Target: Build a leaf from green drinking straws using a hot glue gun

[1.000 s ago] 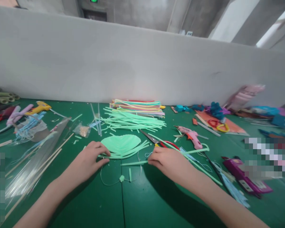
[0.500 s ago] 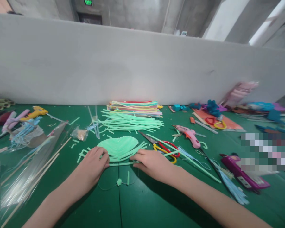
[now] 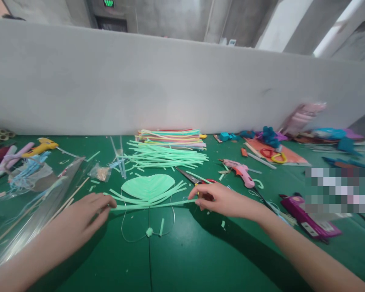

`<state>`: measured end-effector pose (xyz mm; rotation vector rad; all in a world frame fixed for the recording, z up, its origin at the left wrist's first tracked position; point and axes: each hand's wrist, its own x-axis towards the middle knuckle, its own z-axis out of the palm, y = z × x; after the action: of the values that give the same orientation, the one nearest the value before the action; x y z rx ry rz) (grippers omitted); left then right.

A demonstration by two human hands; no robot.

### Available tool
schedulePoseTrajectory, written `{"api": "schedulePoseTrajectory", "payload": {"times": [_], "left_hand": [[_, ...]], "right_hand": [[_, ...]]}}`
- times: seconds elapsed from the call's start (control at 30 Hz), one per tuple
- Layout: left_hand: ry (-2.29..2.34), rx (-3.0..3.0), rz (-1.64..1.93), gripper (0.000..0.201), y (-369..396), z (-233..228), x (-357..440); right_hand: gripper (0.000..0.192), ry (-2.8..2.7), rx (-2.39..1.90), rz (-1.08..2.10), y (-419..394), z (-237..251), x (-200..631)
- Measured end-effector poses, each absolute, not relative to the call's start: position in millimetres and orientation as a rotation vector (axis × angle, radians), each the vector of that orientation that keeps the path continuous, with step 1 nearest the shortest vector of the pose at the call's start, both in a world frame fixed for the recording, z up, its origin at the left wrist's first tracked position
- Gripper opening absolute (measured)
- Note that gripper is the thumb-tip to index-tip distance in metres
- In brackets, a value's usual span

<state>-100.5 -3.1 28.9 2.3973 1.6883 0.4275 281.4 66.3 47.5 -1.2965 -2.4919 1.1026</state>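
Observation:
A long mint-green pipe cleaner point(image 3: 161, 205) stretches sideways between my hands, low over the table. Its left end is between the fingertips of my left hand point(image 3: 88, 213). Near its right end, my right hand point(image 3: 220, 198) pinches it with thumb and forefinger. Just behind lies a leaf shape point(image 3: 149, 185) of the same green fuzzy material, with several loose green stems fanned along its front edge. In front, a small green flower-like piece point(image 3: 149, 232) sits on a thin wire loop, beside a short green piece point(image 3: 161, 227). Scissors point(image 3: 187, 175) are partly covered by my right hand.
Behind the leaf are a pile of green pipe cleaners point(image 3: 167, 156) and a multicoloured bundle point(image 3: 170, 136). To the right lie a pink glue gun point(image 3: 240, 170) and a purple device point(image 3: 310, 215). Clear plastic sheeting point(image 3: 33, 231) and a yellow glue gun point(image 3: 42, 147) are left.
My hands have moved apart along the pipe cleaner, the left one leftward and the right one rightward. More of the stem shows between them, and my right hand now covers the scissor handles.

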Motion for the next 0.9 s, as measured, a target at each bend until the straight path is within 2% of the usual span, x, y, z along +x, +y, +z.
{"api": "schedulePoseTrajectory", "payload": {"times": [0.13,0.27,0.43,0.63,0.9], "left_hand": [[1.713,2.149,0.470,0.031,1,43,-101],[1.636,1.975,0.587,0.031,12,56,-86],[1.563,1.870,0.759,0.028,29,65,-61],[1.484,1.889,0.861,0.022,33,64,-40],[1.517,1.821,0.900,0.027,33,60,-41]], "right_hand": [[0.023,-2.322,-1.121,1.370,71,56,274],[0.028,-2.193,-0.990,1.465,74,63,252],[0.024,-2.249,-0.864,1.350,75,70,215],[0.018,-2.305,-0.803,0.994,77,68,189],[0.018,-2.143,-0.807,1.246,72,67,182]]}}
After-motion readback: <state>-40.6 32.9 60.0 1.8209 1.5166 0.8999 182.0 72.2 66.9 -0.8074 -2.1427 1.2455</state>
